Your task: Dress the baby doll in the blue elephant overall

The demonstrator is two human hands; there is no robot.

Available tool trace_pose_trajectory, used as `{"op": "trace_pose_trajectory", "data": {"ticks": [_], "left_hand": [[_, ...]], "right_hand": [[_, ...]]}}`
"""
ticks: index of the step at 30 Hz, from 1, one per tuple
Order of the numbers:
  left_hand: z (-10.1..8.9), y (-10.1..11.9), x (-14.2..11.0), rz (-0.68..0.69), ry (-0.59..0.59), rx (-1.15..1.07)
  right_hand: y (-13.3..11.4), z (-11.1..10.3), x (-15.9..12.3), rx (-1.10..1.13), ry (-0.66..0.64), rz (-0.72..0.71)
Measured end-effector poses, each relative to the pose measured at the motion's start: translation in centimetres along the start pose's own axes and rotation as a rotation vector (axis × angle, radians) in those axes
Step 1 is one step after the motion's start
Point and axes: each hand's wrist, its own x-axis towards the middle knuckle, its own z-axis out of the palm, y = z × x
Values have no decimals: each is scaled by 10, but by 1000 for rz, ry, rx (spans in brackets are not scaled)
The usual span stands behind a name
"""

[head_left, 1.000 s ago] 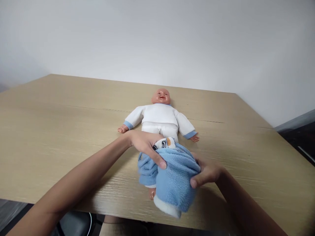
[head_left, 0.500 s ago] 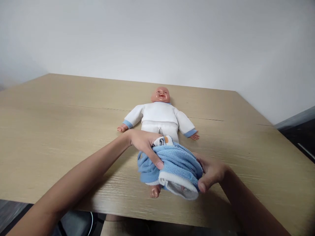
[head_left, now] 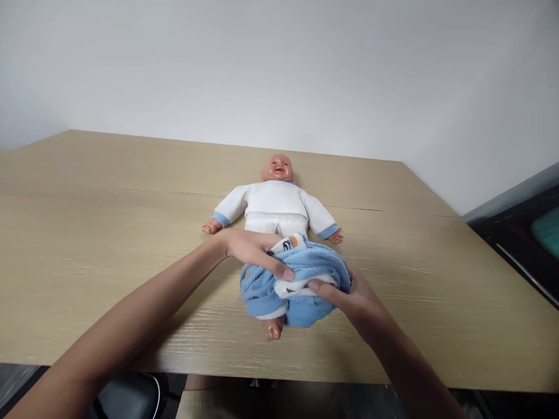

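A baby doll (head_left: 277, 198) in a white top with blue cuffs lies on its back, head away from me. Light blue terry trousers (head_left: 305, 262) with white trim are bunched around its lower legs. My left hand (head_left: 259, 256) grips the bunched cloth from the left, thumb on top, beside a white printed patch. From the right, my right hand (head_left: 345, 294) pinches the white-edged leg opening, its thumb on the trim and its other fingers mostly hidden. One bare doll foot (head_left: 273, 329) sticks out of the left trouser leg; the other foot is hidden in the cloth.
The wooden table (head_left: 109, 233) carries the doll near its front edge, and a seam runs across it. A pale wall (head_left: 262, 70) stands behind. A black chair (head_left: 128, 396) is below the front edge at left, and a dark object (head_left: 519, 233) stands beyond the right edge.
My right hand has moved left and up, its thumb now over the trouser leg's white hem. That opening, round and facing me before, is now folded up. My left hand keeps its hold.
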Motion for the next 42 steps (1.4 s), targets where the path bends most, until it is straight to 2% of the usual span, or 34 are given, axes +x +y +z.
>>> {"op": "trace_pose_trajectory", "data": {"ticks": [3,5,9,12,14,16,19,22,28,31,34,37,42], "left_hand": [[6,8,1,-1,34,36],[12,16,3,-3,70,108],[20,28,5,-5,157,215],[24,32,4,-43,145,253],[28,32,4,-105,162,375],[33,31,6,-191,193,555],[42,28,9,-322,207,759],[50,24,12,-403,234,848],[65,13,15,-444,289,972],[73,11,14,-455,303,980],[77,9,10,-407,353,906],[78,7,2,-332,443,728],[76,1,-15,-209,576,400]], "right_hand": [[4,19,-13,-158,315,-111],[5,33,-24,-262,426,-171],[13,67,-53,-314,533,-194],[27,91,-73,-297,593,-111],[38,99,-79,-327,660,-30],[47,98,-79,-385,696,-2],[53,86,-72,-486,673,-55],[53,74,-67,-561,664,-97],[63,65,-69,-614,697,-156],[72,63,-69,-537,690,-91],[76,63,-69,-355,618,-7],[75,63,-66,-157,539,45],[72,53,-53,-16,415,51]]}}
